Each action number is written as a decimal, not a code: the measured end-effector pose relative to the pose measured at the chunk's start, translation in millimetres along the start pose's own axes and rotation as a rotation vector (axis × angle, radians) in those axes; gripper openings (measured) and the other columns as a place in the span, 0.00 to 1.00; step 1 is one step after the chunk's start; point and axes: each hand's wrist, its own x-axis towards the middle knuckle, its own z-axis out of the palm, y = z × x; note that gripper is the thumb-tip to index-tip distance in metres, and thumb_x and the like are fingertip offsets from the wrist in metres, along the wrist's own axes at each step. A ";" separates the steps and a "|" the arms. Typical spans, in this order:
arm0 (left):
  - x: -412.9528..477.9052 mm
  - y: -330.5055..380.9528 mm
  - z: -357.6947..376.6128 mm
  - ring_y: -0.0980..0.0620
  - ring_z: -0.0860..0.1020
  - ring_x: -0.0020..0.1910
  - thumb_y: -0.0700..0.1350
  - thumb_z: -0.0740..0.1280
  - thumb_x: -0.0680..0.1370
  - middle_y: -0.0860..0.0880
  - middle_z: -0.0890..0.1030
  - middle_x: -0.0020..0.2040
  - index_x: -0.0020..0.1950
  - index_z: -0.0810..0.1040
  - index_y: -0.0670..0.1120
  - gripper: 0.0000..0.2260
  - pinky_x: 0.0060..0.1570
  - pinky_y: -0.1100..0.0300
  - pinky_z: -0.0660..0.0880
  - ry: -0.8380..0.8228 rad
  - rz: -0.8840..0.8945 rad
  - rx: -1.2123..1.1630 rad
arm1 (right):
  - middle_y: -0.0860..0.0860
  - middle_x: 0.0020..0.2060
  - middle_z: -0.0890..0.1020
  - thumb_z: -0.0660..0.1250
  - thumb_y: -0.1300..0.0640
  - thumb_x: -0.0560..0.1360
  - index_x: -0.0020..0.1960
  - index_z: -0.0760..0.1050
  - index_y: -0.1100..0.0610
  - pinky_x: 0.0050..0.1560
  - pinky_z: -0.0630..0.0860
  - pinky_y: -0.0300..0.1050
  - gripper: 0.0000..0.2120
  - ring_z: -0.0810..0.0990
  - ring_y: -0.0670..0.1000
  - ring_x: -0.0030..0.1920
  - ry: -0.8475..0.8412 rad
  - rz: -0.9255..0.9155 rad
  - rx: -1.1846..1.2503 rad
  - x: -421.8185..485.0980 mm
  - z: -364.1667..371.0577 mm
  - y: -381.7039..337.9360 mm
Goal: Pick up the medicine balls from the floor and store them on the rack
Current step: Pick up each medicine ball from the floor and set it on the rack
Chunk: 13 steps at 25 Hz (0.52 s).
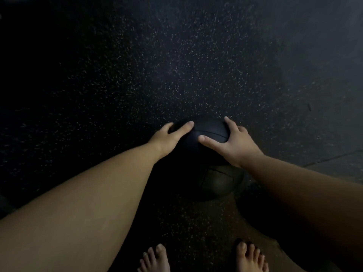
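A black medicine ball (208,134) with thin seam lines sits between my two hands, low over the dark floor. My left hand (169,137) presses its left side, fingers spread over the top edge. My right hand (233,143) cups its right side, thumb lying across the front. Directly below it lies a second black medicine ball (214,183) on the floor, partly hidden by my forearms. Whether the upper ball rests on the lower one or hangs clear of it is unclear in the dim light. No rack is in view.
Black rubber flooring (176,65) with pale speckles fills the view. A floor seam (334,159) runs at the right. My bare feet (155,260) stand at the bottom edge. A dark rounded shape (261,211) sits under my right forearm.
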 end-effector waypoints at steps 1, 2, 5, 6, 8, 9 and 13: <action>2.0 -2.0 -0.5 0.42 0.73 0.76 0.83 0.68 0.59 0.47 0.72 0.81 0.85 0.66 0.55 0.59 0.76 0.43 0.67 -0.026 -0.045 -0.110 | 0.55 0.81 0.61 0.61 0.09 0.49 0.84 0.51 0.39 0.75 0.66 0.65 0.70 0.64 0.63 0.78 -0.002 0.000 0.055 1.0 0.5 -1.1; 1.9 -4.3 0.1 0.42 0.75 0.74 0.82 0.70 0.56 0.47 0.75 0.79 0.84 0.68 0.54 0.60 0.75 0.44 0.68 -0.031 -0.073 -0.186 | 0.54 0.80 0.62 0.62 0.10 0.49 0.84 0.53 0.40 0.76 0.66 0.64 0.70 0.65 0.63 0.78 0.008 0.000 0.090 -0.4 1.4 -2.1; -10.0 0.3 -6.2 0.46 0.78 0.67 0.80 0.72 0.53 0.48 0.78 0.75 0.82 0.70 0.55 0.61 0.68 0.49 0.73 0.009 -0.079 -0.233 | 0.52 0.80 0.64 0.63 0.11 0.50 0.83 0.57 0.39 0.76 0.67 0.62 0.66 0.65 0.60 0.77 0.079 -0.003 0.168 -17.3 3.5 -9.3; -16.0 5.6 -15.6 0.46 0.78 0.67 0.80 0.73 0.53 0.49 0.78 0.75 0.82 0.70 0.56 0.60 0.68 0.49 0.74 0.031 -0.069 -0.226 | 0.51 0.80 0.64 0.63 0.11 0.50 0.82 0.57 0.38 0.76 0.66 0.61 0.65 0.64 0.59 0.78 0.096 -0.020 0.204 -23.7 3.1 -16.6; -30.3 21.1 -50.7 0.46 0.79 0.69 0.79 0.74 0.52 0.49 0.78 0.75 0.82 0.71 0.58 0.59 0.71 0.47 0.74 0.095 -0.035 -0.218 | 0.49 0.79 0.63 0.64 0.11 0.51 0.82 0.57 0.36 0.76 0.66 0.61 0.64 0.63 0.58 0.78 0.115 -0.083 0.261 -31.7 -1.9 -46.8; -41.6 31.3 -75.1 0.46 0.79 0.69 0.79 0.75 0.52 0.49 0.78 0.75 0.81 0.71 0.58 0.59 0.72 0.46 0.74 0.139 -0.012 -0.219 | 0.49 0.79 0.62 0.65 0.12 0.51 0.82 0.56 0.35 0.76 0.66 0.62 0.64 0.62 0.57 0.78 0.117 -0.125 0.272 -35.3 -8.3 -70.5; -124.9 100.9 -223.6 0.45 0.77 0.71 0.78 0.73 0.51 0.49 0.77 0.76 0.82 0.71 0.57 0.60 0.66 0.51 0.74 0.308 0.100 -0.256 | 0.47 0.80 0.60 0.66 0.13 0.51 0.81 0.55 0.34 0.75 0.67 0.64 0.63 0.60 0.56 0.79 0.112 -0.345 0.318 -70.8 -68.1 -225.6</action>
